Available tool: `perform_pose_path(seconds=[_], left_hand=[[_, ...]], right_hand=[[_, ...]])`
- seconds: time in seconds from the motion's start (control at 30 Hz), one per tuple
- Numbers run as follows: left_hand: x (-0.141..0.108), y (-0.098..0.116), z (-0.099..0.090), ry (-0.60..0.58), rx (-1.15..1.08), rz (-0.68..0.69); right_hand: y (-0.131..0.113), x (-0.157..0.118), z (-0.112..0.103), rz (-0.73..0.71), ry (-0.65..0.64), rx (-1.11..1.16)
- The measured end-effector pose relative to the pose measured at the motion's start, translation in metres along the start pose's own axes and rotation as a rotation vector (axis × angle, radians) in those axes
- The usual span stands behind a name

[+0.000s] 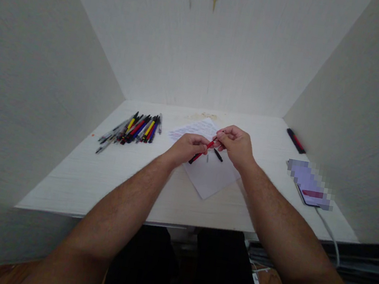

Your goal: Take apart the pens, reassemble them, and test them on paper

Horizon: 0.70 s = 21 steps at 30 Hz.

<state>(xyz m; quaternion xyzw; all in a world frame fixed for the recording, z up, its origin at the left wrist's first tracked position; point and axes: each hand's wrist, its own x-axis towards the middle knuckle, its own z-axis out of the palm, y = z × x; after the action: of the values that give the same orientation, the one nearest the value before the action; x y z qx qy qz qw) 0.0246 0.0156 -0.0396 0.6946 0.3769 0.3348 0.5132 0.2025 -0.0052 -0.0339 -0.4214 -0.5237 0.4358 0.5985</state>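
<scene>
The left hand (pixel 186 149) pinches a red pen (pixel 211 144) above the paper (pixel 207 184); the right hand (pixel 236 146) pinches at its far end. This looks like 2-handed pen work, calling for a steady left grip.

Dim, soft greyish light from out of view leaves the desk (pixel 123 189) and the back wall (pixel 203 62) beyond the grip palest, while below the grip, under the desk, things sink nearly to black. Wide-angle distortion stretches the forearms (pixel 122 198) toward the lower corners, and grain mottles the flanking walls (pixel 28 86). Coarse pixel blocks mask the phone (pixel 306 183) right of the right hand (pixel 238 145); the writing (pixel 193 130) beyond the left hand (pixel 188 149) is too soft to read.
</scene>
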Motion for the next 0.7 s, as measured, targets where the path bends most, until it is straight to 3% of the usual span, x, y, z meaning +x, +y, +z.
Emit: perform_pose_path(seconds=[0.33,0.53,0.7], left_hand=[[-0.0014,0.0021,0.0001,-0.044,-0.099,0.048],[-0.0004,0.0001,-0.0005,0.025,-0.068,-0.037],[0.0008,-0.0022,-0.0009,0.039,-0.034,-0.030]], right_hand=[[-0.0035,-0.0013,-0.0015,0.176,-0.023,0.126],[-0.0039,-0.0022,0.0017,0.059,0.039,0.064],[-0.0030,-0.0021,0.0034,-0.035,0.092,-0.005]])
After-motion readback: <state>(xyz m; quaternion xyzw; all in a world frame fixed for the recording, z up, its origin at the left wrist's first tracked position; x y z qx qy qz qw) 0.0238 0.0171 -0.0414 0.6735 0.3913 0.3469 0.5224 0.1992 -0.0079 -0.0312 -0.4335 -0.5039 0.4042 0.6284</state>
